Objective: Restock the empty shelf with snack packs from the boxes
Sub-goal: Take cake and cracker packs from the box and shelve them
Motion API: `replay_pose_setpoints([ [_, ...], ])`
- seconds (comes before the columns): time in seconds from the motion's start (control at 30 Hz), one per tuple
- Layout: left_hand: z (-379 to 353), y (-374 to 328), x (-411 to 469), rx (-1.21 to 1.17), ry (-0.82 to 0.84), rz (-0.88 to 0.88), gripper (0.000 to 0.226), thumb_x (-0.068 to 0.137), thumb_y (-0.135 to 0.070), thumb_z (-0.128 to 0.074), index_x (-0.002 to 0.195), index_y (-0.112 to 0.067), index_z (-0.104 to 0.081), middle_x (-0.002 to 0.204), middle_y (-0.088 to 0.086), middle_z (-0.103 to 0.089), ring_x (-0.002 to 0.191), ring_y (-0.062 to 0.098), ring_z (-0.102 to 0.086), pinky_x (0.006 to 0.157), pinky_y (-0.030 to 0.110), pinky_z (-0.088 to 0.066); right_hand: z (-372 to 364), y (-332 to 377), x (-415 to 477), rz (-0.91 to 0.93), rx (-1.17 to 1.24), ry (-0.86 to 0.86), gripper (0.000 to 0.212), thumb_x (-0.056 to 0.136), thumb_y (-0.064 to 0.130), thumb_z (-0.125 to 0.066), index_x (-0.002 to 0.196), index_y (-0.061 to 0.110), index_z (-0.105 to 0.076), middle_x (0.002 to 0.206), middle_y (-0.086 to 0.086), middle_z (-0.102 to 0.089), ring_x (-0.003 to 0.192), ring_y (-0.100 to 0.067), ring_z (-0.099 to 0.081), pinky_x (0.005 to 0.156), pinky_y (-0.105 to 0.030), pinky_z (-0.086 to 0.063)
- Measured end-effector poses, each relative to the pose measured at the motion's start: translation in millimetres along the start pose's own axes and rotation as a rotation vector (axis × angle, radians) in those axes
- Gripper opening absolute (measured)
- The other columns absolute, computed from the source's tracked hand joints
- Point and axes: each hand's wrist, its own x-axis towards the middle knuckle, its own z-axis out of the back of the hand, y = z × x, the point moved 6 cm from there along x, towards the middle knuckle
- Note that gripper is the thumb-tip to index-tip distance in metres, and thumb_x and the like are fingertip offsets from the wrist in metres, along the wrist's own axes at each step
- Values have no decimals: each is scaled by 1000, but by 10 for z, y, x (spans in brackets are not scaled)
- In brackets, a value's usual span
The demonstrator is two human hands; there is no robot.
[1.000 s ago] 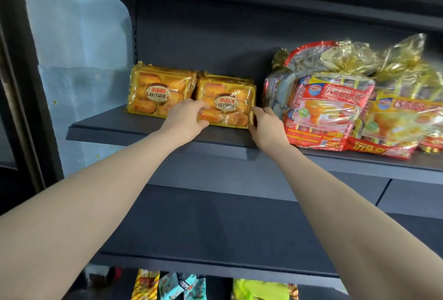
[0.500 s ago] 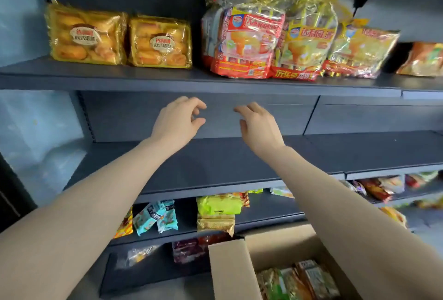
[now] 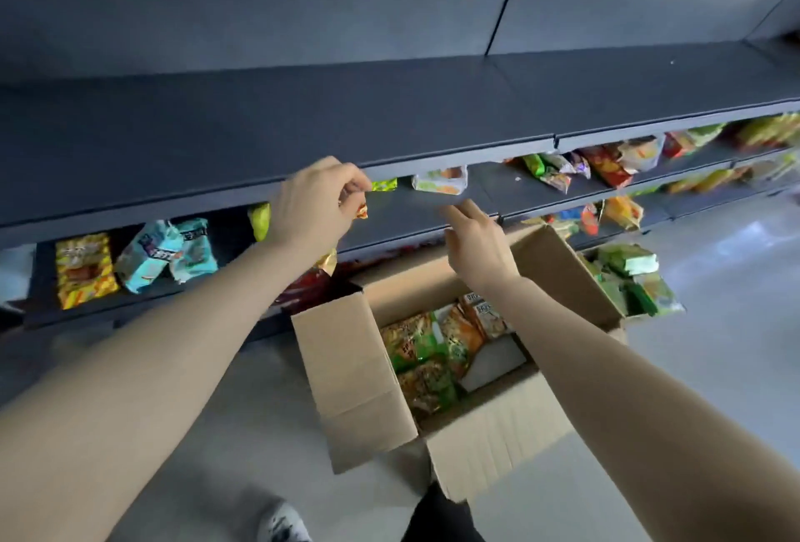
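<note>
Over the open carton, at the shelf's front lip: left hand (image 3: 309,205), fingers loosely curled toward the palm, thumb near the fingertips, nothing plainly held. An orange wrapper corner shows just by the fingertips; cannot tell if they touch it. Right hand (image 3: 478,240), fingers fairly straight and together, pointing up and left, gripping nothing. The two hands are near each other but apart, both bare forearms reaching in from the bottom corners.

Behind the hands: empty shelf (image 3: 389,117), dark grey, bare top running the full width, with a seam between panels at right.

Below it: lower shelf (image 3: 415,216) with scattered stock. A white-and-green pack (image 3: 439,184) lies between the two hands, further back. Teal packs (image 3: 166,255) and a yellow-orange pack (image 3: 84,270) lean at far left.

Under the right forearm: cardboard box (image 3: 355,372) on the floor (image 3: 727,368), flaps open. Snack packs (image 3: 417,353), green and orange, lie inside along the left half, partly hidden by the arm.

Just right of the box: green packs (image 3: 630,277) in a heap; cannot tell what holds them.
</note>
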Motion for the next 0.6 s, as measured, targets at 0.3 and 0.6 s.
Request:
replay_pose_setpoints([
  [0.3, -2157, -314, -91, -18, 288, 179, 15, 90, -17, -63, 98, -26, -71, 99, -8, -65, 84, 16, -63, 67, 34, -50, -955, -1894, -307, -166, 49, 416, 47, 91, 1, -56, 134, 17, -60, 126, -12, -57, 109, -36, -59, 87, -38, -50],
  [0.6, -3829, -167, -507, -34, 441, 354, 21, 92, -17, -65, 111, -23, -68, 108, -4, -66, 91, 15, -63, 69, 24, -45, -2127, -2991, -844, -261, 87, 611, 48, 96, 5, -52, 140, 25, -53, 133, -5, -55, 111, -28, -59, 87, -38, -56],
])
